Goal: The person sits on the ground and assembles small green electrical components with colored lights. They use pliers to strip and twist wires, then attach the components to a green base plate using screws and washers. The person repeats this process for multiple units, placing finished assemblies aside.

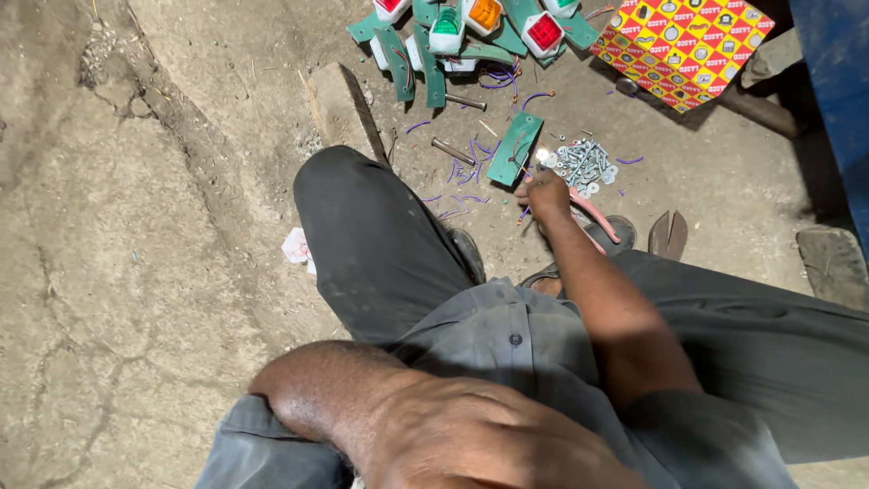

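Down low, right hand (546, 192) touches screws (584, 163) (shiny pile) — left unseen.

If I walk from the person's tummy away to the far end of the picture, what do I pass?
Bent left arm → grey shirt → right hand → green metal plate lying by the pile of bolts and washers → coloured lamps at the top edge.

The right hand (546, 192) reaches down to the floor, fingertips at a pile of screws and washers (584, 163), with a green bracket (514, 149) just left of it.
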`<state>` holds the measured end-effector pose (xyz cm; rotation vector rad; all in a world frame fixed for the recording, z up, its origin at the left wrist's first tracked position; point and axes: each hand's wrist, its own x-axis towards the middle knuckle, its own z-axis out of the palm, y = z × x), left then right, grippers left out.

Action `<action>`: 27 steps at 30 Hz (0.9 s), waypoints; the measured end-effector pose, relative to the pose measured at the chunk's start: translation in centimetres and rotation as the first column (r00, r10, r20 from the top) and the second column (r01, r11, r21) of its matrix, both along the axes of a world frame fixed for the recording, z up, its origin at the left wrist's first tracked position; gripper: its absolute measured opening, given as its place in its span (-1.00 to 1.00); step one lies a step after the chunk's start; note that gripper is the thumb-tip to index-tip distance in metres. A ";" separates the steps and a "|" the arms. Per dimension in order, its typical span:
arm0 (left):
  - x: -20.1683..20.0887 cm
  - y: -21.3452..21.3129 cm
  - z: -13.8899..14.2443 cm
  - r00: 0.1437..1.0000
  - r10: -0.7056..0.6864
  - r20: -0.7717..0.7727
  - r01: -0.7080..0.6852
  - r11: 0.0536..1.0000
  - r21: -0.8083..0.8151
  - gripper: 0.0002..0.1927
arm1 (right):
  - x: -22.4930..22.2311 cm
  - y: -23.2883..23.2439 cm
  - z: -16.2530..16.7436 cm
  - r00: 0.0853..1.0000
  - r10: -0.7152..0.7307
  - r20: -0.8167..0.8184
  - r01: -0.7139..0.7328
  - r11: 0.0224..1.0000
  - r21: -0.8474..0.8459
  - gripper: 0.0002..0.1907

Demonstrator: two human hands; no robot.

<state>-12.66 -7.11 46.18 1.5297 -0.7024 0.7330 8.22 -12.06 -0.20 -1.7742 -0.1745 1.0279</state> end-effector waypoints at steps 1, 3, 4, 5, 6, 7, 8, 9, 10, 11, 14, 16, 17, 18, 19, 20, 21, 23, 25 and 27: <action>-0.1 0.1 0.0 1.000 -0.011 -0.001 0.011 1.000 -0.002 -0.59 | 0.0 -0.1 -0.1 1.000 -0.005 0.005 0.005 1.000 0.002 -0.90; -0.2 0.1 -0.1 1.000 -0.015 0.005 0.015 1.000 -0.008 -0.61 | 0.1 -0.3 -0.2 1.000 -0.003 0.017 0.003 1.000 0.002 -0.90; -0.3 0.1 -0.1 1.000 -0.023 0.004 0.023 1.000 -0.005 -0.63 | 0.0 -0.3 -0.4 1.000 0.006 0.017 -0.005 0.999 -0.038 -0.89; -0.4 0.2 -0.2 1.000 -0.026 0.002 0.026 1.000 -0.003 -0.64 | 0.2 -0.3 -0.3 1.000 0.018 0.019 -0.017 0.997 -0.075 -0.87; -0.5 0.2 -0.2 0.999 -0.033 -0.002 0.033 0.999 -0.008 -0.65 | 0.1 -0.5 -0.2 0.999 0.032 0.015 -0.030 0.992 -0.121 -0.86; -0.5 0.2 -0.3 0.999 -0.038 -0.002 0.038 0.999 -0.004 -0.66 | 0.1 -0.4 -0.2 0.999 0.028 -0.018 -0.030 0.993 -0.115 -0.87; -0.6 0.2 -0.3 0.999 -0.045 -0.001 0.045 0.999 -0.005 -0.68 | 0.2 -0.4 -0.1 0.999 0.019 -0.046 -0.024 0.994 -0.106 -0.87; -0.6 0.3 -0.3 0.999 -0.048 -0.002 0.047 0.999 -0.004 -0.69 | 0.2 -0.3 -0.2 0.997 0.013 -0.078 -0.021 0.995 -0.096 -0.87; -0.6 0.3 -0.3 0.999 -0.053 -0.006 0.053 0.999 -0.001 -0.70 | 0.1 -0.2 -0.2 0.995 0.004 -0.097 -0.013 0.995 -0.096 -0.86; -0.6 0.3 -0.3 0.998 -0.060 -0.002 0.060 0.998 0.001 -0.71 | 0.2 0.0 -0.3 0.994 -0.009 -0.110 -0.002 0.996 -0.093 -0.85; -0.5 0.2 -0.1 0.997 -0.075 -0.001 0.075 0.997 0.000 -0.74 | 0.2 0.3 -0.8 0.992 -0.029 -0.123 0.020 0.997 -0.075 -0.84; -0.5 0.2 -0.1 0.996 -0.084 0.007 0.084 0.996 0.000 -0.75 | 0.3 0.2 -1.0 0.993 -0.033 -0.113 0.025 0.997 -0.076 -0.84; -0.5 0.2 -0.1 0.996 -0.090 0.009 0.090 0.996 0.000 -0.76 | 0.4 0.2 -1.1 0.994 -0.033 -0.107 0.024 0.996 -0.081 -0.83; -0.6 0.1 -0.1 0.995 -0.095 0.008 0.095 0.995 -0.003 -0.77 | 0.3 0.1 -1.1 0.994 -0.032 -0.105 0.022 0.996 -0.088 -0.82; -0.6 0.1 -0.2 0.995 -0.098 0.008 0.098 0.995 -0.001 -0.77 | 0.3 0.0 -1.0 0.994 -0.025 -0.106 0.016 0.996 -0.086 -0.82; -0.7 0.1 -0.3 0.995 -0.104 0.005 0.104 0.995 0.000 -0.78 | 0.3 0.0 -1.1 0.994 -0.021 -0.105 0.012 0.997 -0.079 -0.82; -0.7 0.1 -0.4 0.994 -0.111 0.000 0.111 0.994 -0.001 -0.78 | 0.2 -0.1 -1.0 0.994 -0.014 -0.107 0.006 0.997 -0.074 -0.82; -0.7 0.2 -0.4 0.993 -0.121 0.005 0.121 0.993 0.003 -0.78 | 0.0 -0.1 -0.8 0.991 -0.006 -0.131 -0.004 0.997 -0.079 -0.85; -0.5 0.4 -0.2 0.991 -0.133 0.005 0.133 0.991 0.011 -0.78 | -0.3 0.2 -0.5 0.989 -0.005 -0.145 -0.005 0.998 -0.070 -0.86; -0.1 0.6 0.3 0.989 -0.147 0.009 0.147 0.989 0.016 -0.77 | -0.5 0.4 -0.2 0.989 -0.005 -0.149 -0.004 0.998 -0.061 -0.87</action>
